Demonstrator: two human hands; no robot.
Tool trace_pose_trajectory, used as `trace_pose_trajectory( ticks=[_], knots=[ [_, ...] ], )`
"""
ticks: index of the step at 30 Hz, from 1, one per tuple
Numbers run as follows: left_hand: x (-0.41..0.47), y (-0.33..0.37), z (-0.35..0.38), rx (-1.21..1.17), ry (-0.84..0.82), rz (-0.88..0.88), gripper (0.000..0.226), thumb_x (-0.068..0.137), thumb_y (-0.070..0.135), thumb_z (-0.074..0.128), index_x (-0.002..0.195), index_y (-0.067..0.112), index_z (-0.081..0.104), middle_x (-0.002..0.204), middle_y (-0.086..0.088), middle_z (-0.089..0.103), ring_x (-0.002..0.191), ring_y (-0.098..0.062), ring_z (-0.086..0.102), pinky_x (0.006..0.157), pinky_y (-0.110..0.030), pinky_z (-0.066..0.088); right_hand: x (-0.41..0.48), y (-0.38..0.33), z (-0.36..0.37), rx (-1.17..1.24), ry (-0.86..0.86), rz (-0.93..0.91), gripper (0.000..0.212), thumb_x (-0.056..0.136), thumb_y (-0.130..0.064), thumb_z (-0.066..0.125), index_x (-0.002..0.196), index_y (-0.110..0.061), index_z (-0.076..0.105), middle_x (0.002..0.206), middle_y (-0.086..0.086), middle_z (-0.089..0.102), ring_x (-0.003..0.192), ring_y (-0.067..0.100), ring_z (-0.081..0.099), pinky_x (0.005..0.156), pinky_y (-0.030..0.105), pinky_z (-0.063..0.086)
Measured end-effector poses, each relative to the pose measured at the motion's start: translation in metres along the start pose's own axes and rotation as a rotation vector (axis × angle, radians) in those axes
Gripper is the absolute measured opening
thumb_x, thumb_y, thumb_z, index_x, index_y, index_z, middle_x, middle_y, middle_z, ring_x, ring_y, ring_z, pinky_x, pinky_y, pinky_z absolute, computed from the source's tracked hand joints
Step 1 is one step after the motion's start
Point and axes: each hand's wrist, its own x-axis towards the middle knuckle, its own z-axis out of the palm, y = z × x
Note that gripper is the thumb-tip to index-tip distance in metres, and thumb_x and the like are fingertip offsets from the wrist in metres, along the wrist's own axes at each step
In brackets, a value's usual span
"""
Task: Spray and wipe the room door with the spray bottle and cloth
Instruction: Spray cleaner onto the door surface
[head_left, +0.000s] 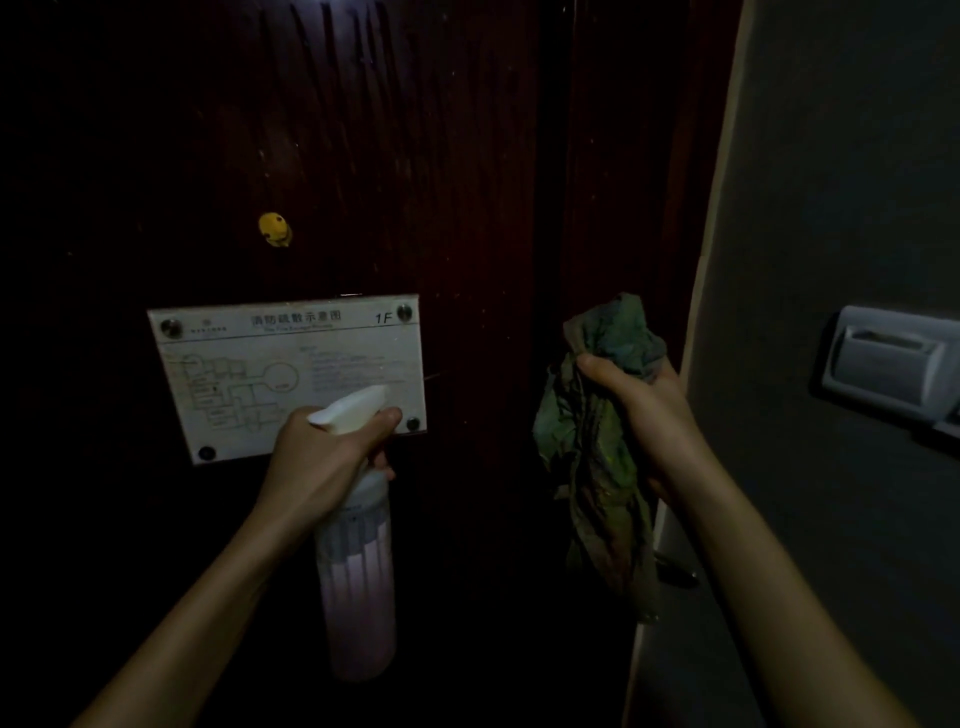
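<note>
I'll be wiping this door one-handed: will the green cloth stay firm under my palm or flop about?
Probably floppy: the green cloth hangs in loose crumpled folds below the right hand that grips it. It looks light, since one bunched grip near its top carries all of it. Likely it needs wadding up before pressing on the door.

Dark reddish-brown door (363, 156), green cloth (592, 447), pinkish-white spray bottle (358, 587), white plaque (291, 369), yellow peephole cover (275, 228).

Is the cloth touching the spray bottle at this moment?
Apart. The head view shows a strip of dark door between the spray bottle in the left hand and the cloth gripped by the right hand.
</note>
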Motion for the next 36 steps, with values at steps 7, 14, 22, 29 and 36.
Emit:
trace_pose_trajectory(
  ticks=[7,14,22,29,36],
  knots=[
    [-0.015,-0.017,0.001,-0.031,0.027,-0.075,0.03,0.077,0.031,0.079,0.081,0.003,0.072,0.063,-0.015,0.068,0.058,-0.033,0.066,0.066,-0.04,0.053,-0.005,0.015,0.003,-0.003,-0.018,0.053,0.049,0.083,-0.019,0.075,0.127,-0.015,0.056,0.119,0.009,0.069,0.106,0.025,0.069,0.093,0.044,0.055],
    [-0.025,-0.019,0.005,-0.069,0.113,-0.09,0.028,0.083,0.022,0.076,0.066,0.002,0.067,0.06,-0.017,0.065,0.056,-0.031,0.064,0.065,-0.042,0.053,-0.012,0.026,0.01,-0.022,-0.07,0.089,0.045,0.084,-0.017,0.072,0.125,-0.022,0.054,0.121,0.007,0.066,0.109,0.023,0.066,0.098,0.044,0.051],
    [-0.011,0.043,-0.021,-0.121,0.33,0.159,0.027,0.086,0.019,0.073,0.064,0.004,0.067,0.063,-0.014,0.07,0.06,-0.028,0.069,0.066,-0.039,0.056,-0.006,0.009,0.04,0.009,-0.108,0.035,0.041,0.083,-0.013,0.072,0.121,-0.021,0.057,0.115,0.008,0.069,0.103,0.025,0.067,0.088,0.037,0.054],
    [-0.001,0.07,-0.055,-0.178,0.405,0.175,0.024,0.085,0.018,0.073,0.071,-0.001,0.068,0.061,-0.013,0.069,0.059,-0.026,0.066,0.067,-0.039,0.054,-0.001,-0.001,0.072,0.06,-0.115,0.008,0.035,0.081,-0.006,0.074,0.109,-0.022,0.062,0.102,0.006,0.07,0.094,0.024,0.067,0.076,0.034,0.053],
    [-0.004,0.087,-0.094,-0.19,0.525,0.189,0.008,0.082,0.017,0.075,0.074,0.018,0.073,0.067,-0.005,0.074,0.072,-0.026,0.071,0.075,-0.039,0.055,0.003,-0.011,0.106,0.08,-0.168,-0.012,0.039,0.077,0.001,0.076,0.107,-0.02,0.06,0.101,0.005,0.068,0.09,0.02,0.064,0.074,0.031,0.046]
  ],
)
